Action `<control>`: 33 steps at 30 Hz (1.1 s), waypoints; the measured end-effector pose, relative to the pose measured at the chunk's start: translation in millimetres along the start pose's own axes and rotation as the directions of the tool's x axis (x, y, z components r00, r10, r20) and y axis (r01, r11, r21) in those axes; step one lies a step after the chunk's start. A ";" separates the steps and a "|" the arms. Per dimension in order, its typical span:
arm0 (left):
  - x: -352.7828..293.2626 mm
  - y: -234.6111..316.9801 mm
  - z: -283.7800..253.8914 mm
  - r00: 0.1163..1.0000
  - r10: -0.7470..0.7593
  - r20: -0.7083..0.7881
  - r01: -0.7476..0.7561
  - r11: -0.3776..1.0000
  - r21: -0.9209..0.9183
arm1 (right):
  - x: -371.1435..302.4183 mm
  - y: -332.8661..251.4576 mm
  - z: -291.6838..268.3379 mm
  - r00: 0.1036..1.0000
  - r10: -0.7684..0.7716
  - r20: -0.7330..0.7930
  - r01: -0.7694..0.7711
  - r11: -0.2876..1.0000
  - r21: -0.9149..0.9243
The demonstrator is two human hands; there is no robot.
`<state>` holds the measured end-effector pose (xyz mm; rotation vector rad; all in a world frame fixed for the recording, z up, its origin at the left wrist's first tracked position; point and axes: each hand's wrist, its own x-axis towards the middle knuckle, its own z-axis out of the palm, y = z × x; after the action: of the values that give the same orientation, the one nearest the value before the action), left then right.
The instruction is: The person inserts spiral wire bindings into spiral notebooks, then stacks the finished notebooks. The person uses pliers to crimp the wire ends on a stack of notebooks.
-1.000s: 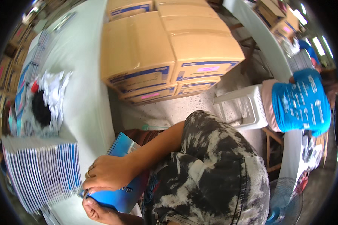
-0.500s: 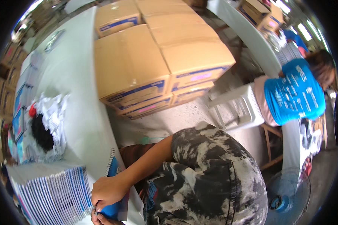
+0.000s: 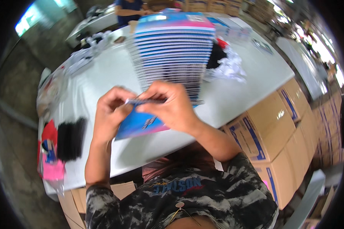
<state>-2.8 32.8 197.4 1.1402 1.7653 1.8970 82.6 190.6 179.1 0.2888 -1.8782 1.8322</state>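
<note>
A blue notebook [image 3: 135, 126] with a pink lower edge is between my hands over the table. Its spiral binding runs along the far edge, and the end of the coil [image 3: 198, 102] sticks out past my right hand. My left hand [image 3: 112, 110] is closed, pinching the left end of the bound edge. With thumb and fingers bent together, my right hand [image 3: 172, 105] grips the same edge a little farther right. The fingertips partly cover the binding. Right behind my hands rises a tall stack of similar spiral notebooks [image 3: 174, 42].
On the white table [image 3: 99, 84], a bundle of black coils [image 3: 71, 139] lies left, beside red and pink material [image 3: 51, 150]. Crumpled white wrapping [image 3: 229, 65] sits right of the stack. Cardboard boxes [image 3: 269, 126] stand against the table's right side. Another person [image 3: 128, 11] is across the table.
The view has swung from the boxes and seated person on the right round to the table in front. Both hands remain at the blue notebook, now seen centrally.
</note>
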 end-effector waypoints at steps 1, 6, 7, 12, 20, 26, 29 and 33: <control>2.4 4.9 -6.7 1.000 -0.017 0.024 0.018 0.998 -0.057 | 6.8 -0.8 7.2 0.999 0.020 -0.028 -0.018 0.997 0.079; 3.6 9.6 -4.7 0.999 -0.035 0.024 0.039 0.977 -0.211 | 12.6 -8.6 7.7 0.999 0.038 0.002 -0.038 0.997 0.073; 2.1 9.1 -7.0 0.999 -0.018 0.035 0.024 0.981 -0.193 | 11.8 -8.4 8.7 0.999 0.034 0.008 -0.034 0.998 0.044; 4.8 4.7 -13.2 0.993 0.061 0.098 -0.049 0.992 -0.120 | 3.5 -11.1 17.6 0.997 -0.067 -0.021 0.065 0.991 -0.116; -1.2 48.2 -9.5 0.899 0.247 -0.361 -0.183 0.962 0.203 | 40.4 -56.7 -29.2 0.758 -0.360 -0.544 0.527 0.829 0.185; 111.9 75.7 19.8 0.583 0.688 -0.432 -0.501 0.723 0.475 | 89.2 -82.9 -85.8 0.507 -0.557 -0.658 0.742 0.670 0.005; 192.4 109.6 14.6 0.546 0.671 -0.502 -0.409 0.737 0.538 | 117.7 -61.6 -115.3 0.498 -0.570 -0.654 0.551 0.790 -0.269; 264.8 46.7 -21.3 0.975 0.216 -0.052 0.017 0.163 0.987 | 124.4 6.5 -148.2 0.581 -0.497 -0.645 -0.039 0.774 -0.632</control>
<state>-173.0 193.1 331.8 1.4234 3.2837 0.5621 2.9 359.6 229.7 -0.4279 -1.5060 0.8270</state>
